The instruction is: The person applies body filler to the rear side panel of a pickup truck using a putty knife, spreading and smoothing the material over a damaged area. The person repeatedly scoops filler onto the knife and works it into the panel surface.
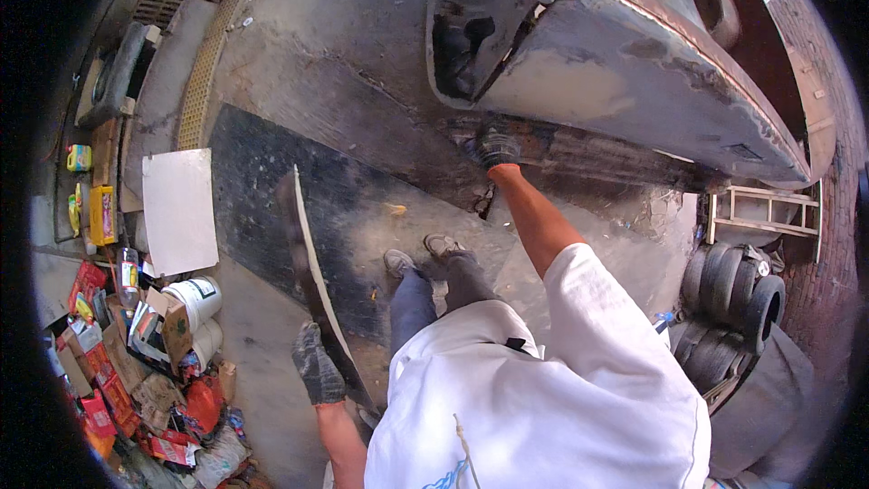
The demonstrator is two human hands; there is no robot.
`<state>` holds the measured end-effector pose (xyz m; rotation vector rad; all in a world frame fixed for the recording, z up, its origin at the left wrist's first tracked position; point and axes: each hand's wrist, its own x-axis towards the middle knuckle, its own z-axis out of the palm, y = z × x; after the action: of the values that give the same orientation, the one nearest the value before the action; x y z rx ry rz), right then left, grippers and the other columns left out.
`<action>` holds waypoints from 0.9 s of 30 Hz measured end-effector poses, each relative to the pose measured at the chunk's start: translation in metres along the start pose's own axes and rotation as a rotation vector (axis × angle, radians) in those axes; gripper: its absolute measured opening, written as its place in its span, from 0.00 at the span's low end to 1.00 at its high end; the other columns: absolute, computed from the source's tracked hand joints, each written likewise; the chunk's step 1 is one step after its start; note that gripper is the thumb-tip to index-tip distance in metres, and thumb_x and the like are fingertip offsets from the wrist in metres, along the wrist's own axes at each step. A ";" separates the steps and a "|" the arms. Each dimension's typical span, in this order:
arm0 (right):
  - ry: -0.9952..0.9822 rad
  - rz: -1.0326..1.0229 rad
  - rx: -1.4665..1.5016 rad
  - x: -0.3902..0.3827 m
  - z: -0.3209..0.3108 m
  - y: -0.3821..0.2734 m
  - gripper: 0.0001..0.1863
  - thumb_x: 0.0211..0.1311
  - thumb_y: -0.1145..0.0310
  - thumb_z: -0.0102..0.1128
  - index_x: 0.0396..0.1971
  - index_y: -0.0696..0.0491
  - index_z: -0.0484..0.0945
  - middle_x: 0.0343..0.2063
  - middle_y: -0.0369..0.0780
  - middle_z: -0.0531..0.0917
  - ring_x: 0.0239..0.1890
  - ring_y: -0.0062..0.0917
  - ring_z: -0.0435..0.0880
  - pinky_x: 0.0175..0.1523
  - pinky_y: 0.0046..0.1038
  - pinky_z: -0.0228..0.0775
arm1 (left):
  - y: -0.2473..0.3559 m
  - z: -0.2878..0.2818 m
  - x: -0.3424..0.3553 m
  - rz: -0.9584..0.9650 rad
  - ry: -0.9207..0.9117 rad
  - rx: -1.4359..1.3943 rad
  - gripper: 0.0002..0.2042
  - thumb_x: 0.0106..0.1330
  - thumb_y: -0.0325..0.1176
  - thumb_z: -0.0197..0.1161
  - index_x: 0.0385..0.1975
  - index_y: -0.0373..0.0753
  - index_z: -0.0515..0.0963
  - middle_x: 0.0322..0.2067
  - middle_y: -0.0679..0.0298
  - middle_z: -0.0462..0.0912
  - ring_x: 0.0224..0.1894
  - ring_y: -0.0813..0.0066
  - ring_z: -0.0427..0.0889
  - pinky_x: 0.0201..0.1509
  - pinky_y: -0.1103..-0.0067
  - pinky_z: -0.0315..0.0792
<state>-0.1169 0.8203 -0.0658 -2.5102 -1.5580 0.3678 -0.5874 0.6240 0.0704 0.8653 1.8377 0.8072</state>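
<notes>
My left hand (pixel 319 364), in a dark knitted glove, is closed on a long, curved strip (pixel 313 276), dark with a pale edge. The strip slants upward from the hand to a narrow tip at the far end; its material I cannot make out. My right arm is stretched forward, and the gloved right hand (pixel 498 147) is just below the lower edge of a grey, patchy vehicle body panel (pixel 588 72). Its fingers blend into the dark area there, so what they touch is hidden. Beside that hand runs a dark brown beam-like piece (pixel 579 149) under the panel.
A dark sheet (pixel 262 190) covers part of the floor. On the left are a white board (pixel 181 211), a white bucket (pixel 195 299) and piled boxes and litter (pixel 118 389). Stacked tyres (pixel 733 285) and a light ladder-like frame (pixel 769 210) stand on the right.
</notes>
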 end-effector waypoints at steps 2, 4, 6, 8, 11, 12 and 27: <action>-0.100 -0.043 -0.076 -0.006 -0.006 -0.015 0.25 0.56 0.54 0.58 0.54 0.45 0.76 0.42 0.47 0.83 0.46 0.45 0.79 0.49 0.44 0.71 | 0.013 0.008 0.006 -0.063 -0.027 -0.018 0.12 0.71 0.33 0.53 0.44 0.32 0.78 0.44 0.55 0.79 0.49 0.66 0.76 0.58 0.74 0.69; 0.248 -0.352 -0.065 -0.038 -0.024 -0.039 0.24 0.58 0.59 0.56 0.56 0.43 0.75 0.43 0.45 0.82 0.43 0.42 0.79 0.49 0.41 0.71 | 0.033 0.020 0.011 -0.247 -0.109 -0.220 0.12 0.71 0.34 0.52 0.42 0.35 0.80 0.37 0.58 0.80 0.41 0.69 0.79 0.47 0.76 0.72; 0.101 -0.501 0.272 -0.073 -0.048 -0.075 0.24 0.59 0.63 0.53 0.57 0.42 0.74 0.44 0.44 0.82 0.41 0.40 0.79 0.47 0.39 0.71 | 0.056 0.031 0.013 -0.389 -0.364 -0.235 0.12 0.70 0.38 0.52 0.40 0.40 0.80 0.21 0.66 0.77 0.21 0.76 0.74 0.23 0.80 0.68; 0.243 -0.724 0.587 -0.112 -0.068 -0.110 0.23 0.57 0.67 0.54 0.56 0.42 0.75 0.43 0.42 0.80 0.42 0.37 0.78 0.46 0.39 0.72 | 0.074 0.047 0.018 -0.549 -0.463 -0.209 0.12 0.69 0.39 0.51 0.39 0.41 0.80 0.18 0.68 0.73 0.16 0.78 0.70 0.18 0.81 0.63; 0.570 -0.851 0.462 -0.144 -0.077 -0.148 0.22 0.54 0.66 0.58 0.52 0.41 0.77 0.47 0.38 0.77 0.45 0.37 0.78 0.47 0.41 0.71 | 0.090 0.060 0.020 -0.578 -0.700 -0.376 0.14 0.70 0.39 0.51 0.45 0.37 0.76 0.19 0.67 0.73 0.14 0.78 0.68 0.14 0.81 0.60; 0.505 -0.793 0.418 -0.150 -0.074 -0.147 0.23 0.53 0.66 0.58 0.52 0.41 0.77 0.47 0.38 0.78 0.46 0.38 0.77 0.48 0.42 0.71 | 0.093 0.061 0.020 -0.571 -0.783 -0.456 0.16 0.70 0.39 0.51 0.48 0.35 0.74 0.21 0.66 0.73 0.14 0.77 0.69 0.14 0.80 0.61; 0.321 0.696 1.059 -0.037 0.025 0.148 0.21 0.67 0.54 0.45 0.43 0.54 0.80 0.43 0.47 0.83 0.45 0.39 0.82 0.50 0.38 0.72 | 0.142 0.062 0.021 -0.463 -0.996 -0.645 0.25 0.74 0.40 0.48 0.62 0.26 0.60 0.28 0.60 0.76 0.18 0.73 0.75 0.17 0.81 0.69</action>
<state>-0.0128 0.7218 -0.1249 -1.9541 -0.1658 0.6133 -0.5055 0.7282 0.1537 0.2805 0.7540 0.4676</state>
